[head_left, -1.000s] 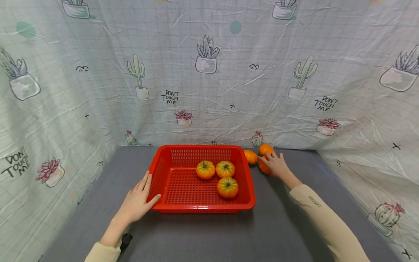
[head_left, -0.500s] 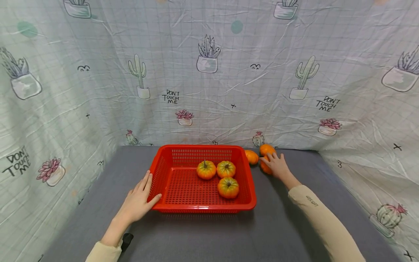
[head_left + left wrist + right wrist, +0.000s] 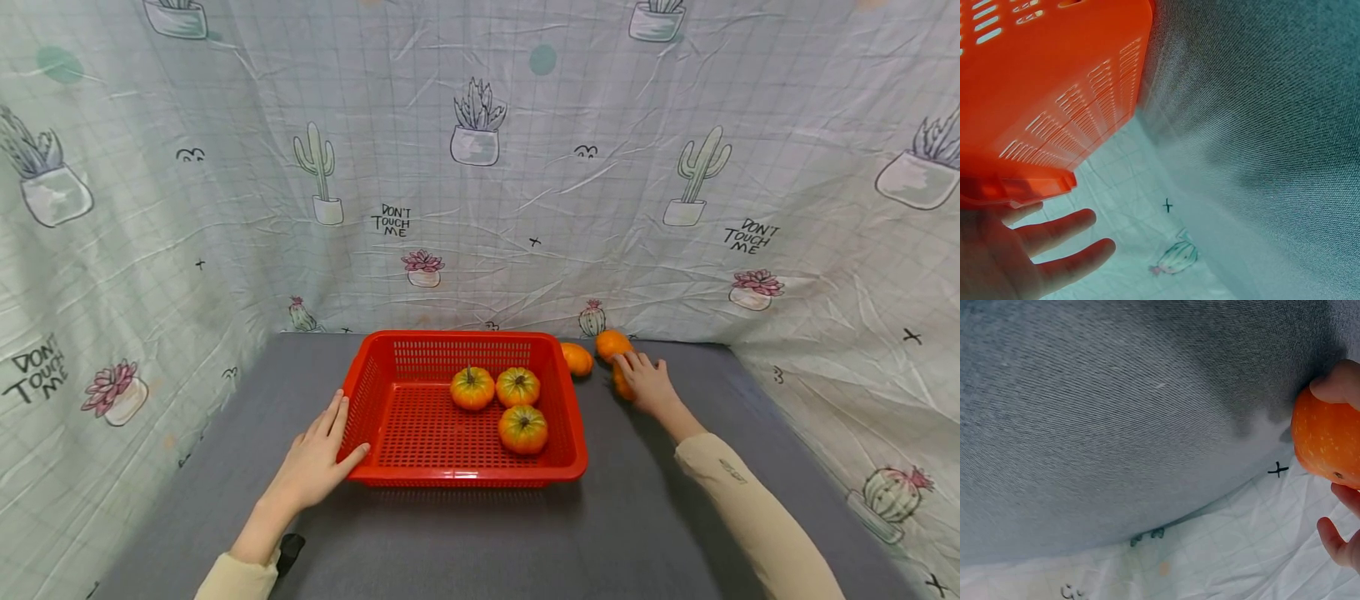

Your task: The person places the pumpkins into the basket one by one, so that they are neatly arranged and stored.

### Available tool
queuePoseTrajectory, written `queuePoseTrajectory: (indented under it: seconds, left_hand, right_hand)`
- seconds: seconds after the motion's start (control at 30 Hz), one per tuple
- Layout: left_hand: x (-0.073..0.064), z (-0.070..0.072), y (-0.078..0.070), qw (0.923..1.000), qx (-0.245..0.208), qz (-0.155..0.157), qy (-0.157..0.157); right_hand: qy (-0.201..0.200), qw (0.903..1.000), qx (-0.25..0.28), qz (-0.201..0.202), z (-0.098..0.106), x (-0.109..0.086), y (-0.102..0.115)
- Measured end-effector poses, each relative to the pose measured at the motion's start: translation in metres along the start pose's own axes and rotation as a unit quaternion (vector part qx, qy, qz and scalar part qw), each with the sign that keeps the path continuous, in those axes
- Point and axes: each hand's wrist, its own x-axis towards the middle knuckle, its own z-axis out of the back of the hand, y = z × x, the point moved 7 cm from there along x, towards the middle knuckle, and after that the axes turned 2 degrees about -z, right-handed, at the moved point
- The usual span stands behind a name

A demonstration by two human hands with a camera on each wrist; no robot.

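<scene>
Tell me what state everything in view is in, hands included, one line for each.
Red slotted plastic basket: upright, partly filled.
Three ribbed orange-green pumpkins: inside the basket, stems up.
Left hand: fingers straight, resting against the basket's left rim.
Right hand: gripping a round orange fruit; whether lifted, unclear.
Orange fruit beside the basket: outside, partly hidden.
Rearmost orange fruit: outside the basket.
Pale printed curtain: hanging, wrinkled.

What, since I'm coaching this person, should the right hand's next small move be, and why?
Probably lift the orange fruit straight up: the right hand has thumb and fingers on opposite sides of it, it seems to rest on the gray cloth, and the raised side of the basket stands between it and the three pumpkins inside.
</scene>
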Motion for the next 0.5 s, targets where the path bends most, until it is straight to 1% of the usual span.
queuePoseTrajectory:
  seconds: [0.13,0.27,0.4,0.5]
  left_hand:
    - [0.000,0.000,0.001,1.0000,-0.001,-0.001,0.000]
    - [0.000,0.001,0.000,1.0000,-0.002,0.000,0.003]
    - [0.000,0.002,-0.001,1.0000,-0.003,-0.001,0.003]
    - [0.001,0.002,-0.002,1.0000,-0.003,-0.003,0.001]
  right_hand:
    - [0.006,0.9992,0.038,-0.011,0.002,-0.006,-0.006]
    - [0.006,0.9979,0.064,-0.007,0.004,-0.012,-0.008]
    - [0.003,0.9972,0.073,-0.011,0.005,-0.016,-0.010]
    - [-0.001,0.9976,0.069,-0.012,0.006,-0.018,-0.011]
